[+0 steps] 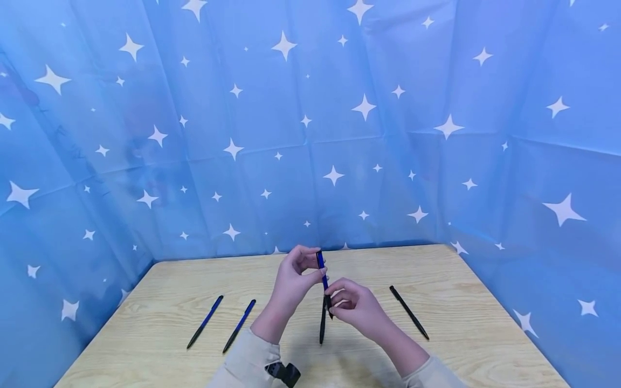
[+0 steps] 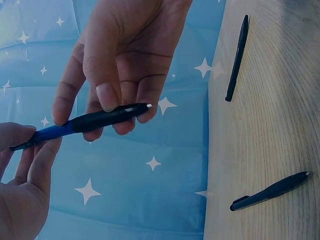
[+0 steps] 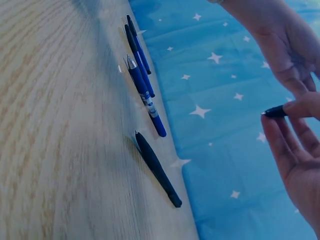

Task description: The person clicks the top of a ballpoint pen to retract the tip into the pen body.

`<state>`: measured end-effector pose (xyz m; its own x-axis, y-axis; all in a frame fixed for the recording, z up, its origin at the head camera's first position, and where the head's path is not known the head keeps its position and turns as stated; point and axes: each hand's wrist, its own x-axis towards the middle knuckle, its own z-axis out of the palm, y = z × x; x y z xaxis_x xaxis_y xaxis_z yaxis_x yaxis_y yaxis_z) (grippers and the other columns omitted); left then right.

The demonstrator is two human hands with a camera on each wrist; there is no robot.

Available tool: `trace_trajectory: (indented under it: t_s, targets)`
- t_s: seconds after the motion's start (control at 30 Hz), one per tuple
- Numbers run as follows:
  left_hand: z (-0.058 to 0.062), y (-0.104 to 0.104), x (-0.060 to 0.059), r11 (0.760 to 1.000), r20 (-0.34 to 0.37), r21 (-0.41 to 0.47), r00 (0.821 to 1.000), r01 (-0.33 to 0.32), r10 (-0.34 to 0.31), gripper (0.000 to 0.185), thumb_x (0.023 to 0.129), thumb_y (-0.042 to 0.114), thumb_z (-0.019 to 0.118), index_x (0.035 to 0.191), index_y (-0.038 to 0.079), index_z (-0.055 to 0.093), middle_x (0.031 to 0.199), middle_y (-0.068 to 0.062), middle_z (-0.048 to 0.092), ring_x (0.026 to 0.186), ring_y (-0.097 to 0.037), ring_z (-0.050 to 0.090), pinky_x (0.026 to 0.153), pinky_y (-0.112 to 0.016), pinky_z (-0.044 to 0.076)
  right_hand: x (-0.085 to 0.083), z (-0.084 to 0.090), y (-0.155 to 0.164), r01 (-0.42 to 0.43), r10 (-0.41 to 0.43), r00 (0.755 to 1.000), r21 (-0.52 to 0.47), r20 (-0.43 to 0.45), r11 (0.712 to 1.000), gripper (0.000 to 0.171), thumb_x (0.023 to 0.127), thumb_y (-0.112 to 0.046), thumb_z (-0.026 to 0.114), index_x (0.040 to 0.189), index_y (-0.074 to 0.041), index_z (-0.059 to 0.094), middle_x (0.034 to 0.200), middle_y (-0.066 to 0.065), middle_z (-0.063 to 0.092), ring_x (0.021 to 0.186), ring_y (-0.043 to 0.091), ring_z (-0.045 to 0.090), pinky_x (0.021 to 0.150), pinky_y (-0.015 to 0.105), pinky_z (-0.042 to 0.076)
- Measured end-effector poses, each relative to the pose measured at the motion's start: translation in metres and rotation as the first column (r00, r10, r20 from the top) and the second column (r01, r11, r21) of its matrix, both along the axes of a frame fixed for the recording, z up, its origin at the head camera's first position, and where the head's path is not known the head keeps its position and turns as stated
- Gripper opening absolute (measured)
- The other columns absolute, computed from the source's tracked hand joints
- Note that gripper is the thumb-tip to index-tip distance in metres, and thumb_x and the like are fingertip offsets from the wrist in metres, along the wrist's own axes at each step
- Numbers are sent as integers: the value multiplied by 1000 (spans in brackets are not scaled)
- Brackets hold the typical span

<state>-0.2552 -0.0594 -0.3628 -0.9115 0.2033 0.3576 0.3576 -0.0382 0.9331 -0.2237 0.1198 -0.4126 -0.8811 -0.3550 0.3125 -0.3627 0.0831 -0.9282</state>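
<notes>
Both hands hold one blue pen (image 1: 322, 277) with a black grip above the wooden table (image 1: 466, 334). My left hand (image 1: 310, 267) pinches its blue upper end. My right hand (image 1: 335, 302) pinches the black grip end lower down. In the left wrist view the blue pen (image 2: 85, 122) lies across, with the right hand (image 2: 117, 100) on the black grip and the left hand (image 2: 30, 140) on the blue barrel. The right wrist view shows only the blue pen's dark tip (image 3: 274, 111) at the right hand's fingertips (image 3: 295, 107).
Two blue pens (image 1: 206, 321) (image 1: 239, 326) lie on the table at the left. A black pen (image 1: 322, 326) lies under the hands and another black pen (image 1: 409, 312) at the right. Blue star-patterned sheets (image 1: 310, 134) wall in the table's back and sides.
</notes>
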Motion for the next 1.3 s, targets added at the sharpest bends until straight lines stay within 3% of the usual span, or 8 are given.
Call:
trace_trajectory:
  t_s: [0.27,0.57,0.83,1.07,1.3]
  targets:
    - [-2,0,2,1000,13,-19,1000,3,-3,46,86,1,73,128,7,53,108,-11,64,97,-25,64,81,-37,55,-1,4,6,-74,75,997,41,-13,996,34,86,6,67,118,-3,60,97,17,63,81,22,67,71,32,55]
    - [2,-17,4,991,-19,-131,1000,10,-12,51,87,3,72,133,14,52,113,-10,60,100,-26,64,83,-37,55,-3,2,16,-193,197,979,75,-47,978,46,86,10,63,129,-3,54,120,24,55,88,24,63,73,34,56]
    - [-3,-29,0,974,-13,-226,1000,2,-5,46,89,2,69,131,15,55,110,-7,61,99,-24,64,83,-35,55,-7,3,39,-206,206,978,114,10,972,58,87,9,63,140,-10,47,123,16,57,90,30,64,73,35,56]
    - [-9,-41,2,958,-14,-287,1000,-2,-2,43,88,1,69,128,12,57,107,-7,62,96,-22,63,84,-35,54,-13,2,61,-171,166,985,150,42,974,66,84,10,63,143,-13,45,126,25,52,89,26,64,73,35,56]
    - [-20,-56,7,931,7,-364,1000,3,-1,40,89,2,69,126,12,58,105,-5,62,94,-20,63,83,-36,54,-17,-8,83,-176,151,976,158,155,972,67,86,7,66,146,-12,42,126,24,49,91,31,61,73,41,57]
